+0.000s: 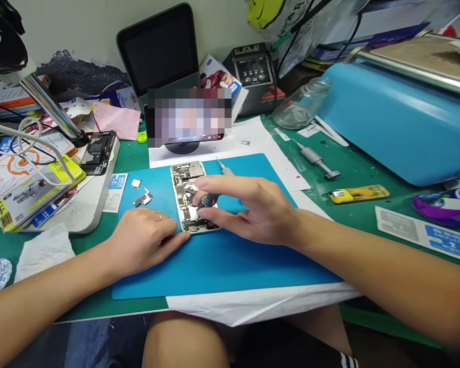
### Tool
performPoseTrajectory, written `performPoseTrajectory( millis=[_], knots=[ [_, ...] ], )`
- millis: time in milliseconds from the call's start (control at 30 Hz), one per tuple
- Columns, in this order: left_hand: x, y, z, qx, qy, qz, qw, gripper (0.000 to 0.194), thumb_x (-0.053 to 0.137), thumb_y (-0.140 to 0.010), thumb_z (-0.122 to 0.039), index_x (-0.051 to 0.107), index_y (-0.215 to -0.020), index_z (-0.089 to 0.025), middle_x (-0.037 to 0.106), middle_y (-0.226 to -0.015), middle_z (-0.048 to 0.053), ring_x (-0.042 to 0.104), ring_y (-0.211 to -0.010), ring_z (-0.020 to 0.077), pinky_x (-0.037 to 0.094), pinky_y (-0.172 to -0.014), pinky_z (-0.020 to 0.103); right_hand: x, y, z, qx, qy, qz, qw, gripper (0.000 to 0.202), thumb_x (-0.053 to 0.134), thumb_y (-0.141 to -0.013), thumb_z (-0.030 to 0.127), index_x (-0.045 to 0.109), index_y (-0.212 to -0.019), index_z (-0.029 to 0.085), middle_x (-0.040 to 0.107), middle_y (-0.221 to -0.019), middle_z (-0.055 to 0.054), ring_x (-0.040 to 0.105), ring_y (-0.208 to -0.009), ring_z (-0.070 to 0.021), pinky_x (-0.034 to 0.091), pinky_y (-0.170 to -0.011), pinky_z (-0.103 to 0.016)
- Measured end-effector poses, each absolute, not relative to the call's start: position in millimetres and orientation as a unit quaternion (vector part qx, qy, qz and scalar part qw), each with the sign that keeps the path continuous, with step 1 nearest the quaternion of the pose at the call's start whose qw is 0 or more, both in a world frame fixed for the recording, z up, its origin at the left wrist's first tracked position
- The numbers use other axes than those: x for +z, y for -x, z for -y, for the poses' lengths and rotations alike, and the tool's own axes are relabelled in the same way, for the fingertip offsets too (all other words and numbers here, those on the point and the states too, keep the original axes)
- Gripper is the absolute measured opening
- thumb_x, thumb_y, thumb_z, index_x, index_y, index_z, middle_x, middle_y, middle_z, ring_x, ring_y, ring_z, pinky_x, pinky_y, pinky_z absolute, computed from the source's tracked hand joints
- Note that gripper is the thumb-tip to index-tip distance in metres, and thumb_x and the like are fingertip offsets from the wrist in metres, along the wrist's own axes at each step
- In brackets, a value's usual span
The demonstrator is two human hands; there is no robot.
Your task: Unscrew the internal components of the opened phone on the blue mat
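Observation:
An opened smartphone lies on the blue mat, its inner boards and parts exposed. My left hand is curled into a loose fist at the phone's lower left corner, with the thumb against its bottom edge. Over the phone's right side, my right hand grips a dark-handled screwdriver between thumb and fingers. The driver's tip points down and cannot be made out. Left of the phone lie a small metal plate and a small phone part. Behind my right hand, another screwdriver is partly hidden.
A phone on a stand stands at the back, its screen blurred. Boxes and a lamp post crowd the left. To the right are a grey screwdriver, a yellow cutter and a glass jar.

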State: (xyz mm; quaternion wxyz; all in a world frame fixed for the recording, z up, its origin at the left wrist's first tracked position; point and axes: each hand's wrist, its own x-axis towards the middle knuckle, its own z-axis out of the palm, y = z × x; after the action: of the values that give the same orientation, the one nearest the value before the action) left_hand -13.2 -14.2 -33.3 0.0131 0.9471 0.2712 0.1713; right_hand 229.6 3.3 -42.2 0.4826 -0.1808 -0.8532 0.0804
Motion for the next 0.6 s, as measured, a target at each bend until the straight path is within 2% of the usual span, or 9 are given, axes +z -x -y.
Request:
performPoseTrajectory(
  millis=[267, 600],
  knots=[
    [-34.0, 12.8, 12.7, 0.18, -0.948, -0.261, 0.015, 0.043, 0.051, -0.105, -0.034, 0.053, -0.064, -0.019, 0.054, -0.055, -0.003, 0.049, -0.05, 0.0124, 0.032, -0.054, 0.031, -41.1, -228.1, -3.9, 0.047, 0.165, 0.871, 0.46, 0.039, 0.064, -0.096, 0.015, 0.051, -0.133, 0.017, 0.077, -0.122, -0.01, 0.077, -0.102, -0.016, 0.061, -0.092, -0.029],
    [-33.3, 13.3, 13.7, 0.177, -0.948, -0.262, 0.019, 0.043, 0.051, -0.105, -0.033, 0.053, -0.064, -0.019, 0.056, -0.056, -0.003, 0.051, -0.051, 0.0126, 0.032, -0.054, 0.031, -39.7, -228.6, -4.3, 0.045, 0.159, 0.876, 0.453, 0.045, 0.065, -0.095, 0.016, 0.05, -0.137, 0.019, 0.078, -0.121, -0.008, 0.078, -0.101, -0.0161, 0.063, -0.09, -0.028]
  ],
)
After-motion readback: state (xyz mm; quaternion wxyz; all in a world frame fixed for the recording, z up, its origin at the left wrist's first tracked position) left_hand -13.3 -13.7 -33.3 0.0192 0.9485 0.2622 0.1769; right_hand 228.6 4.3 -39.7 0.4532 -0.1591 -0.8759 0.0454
